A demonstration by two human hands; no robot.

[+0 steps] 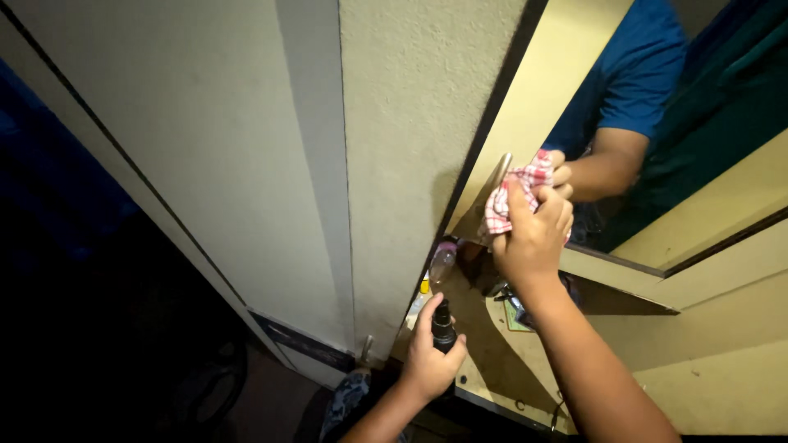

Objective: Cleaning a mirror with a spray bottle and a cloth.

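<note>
Head camera, tilted, close to mirror [657, 164].

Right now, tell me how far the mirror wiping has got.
In hand: the right hand presses a red checked cloth to the mirror at its lower left edge. The left hand grips a dark bottle over the shelf. Done: cannot tell; no streaks or spray show. Left: the rest of the glass looks untouched.
</note>
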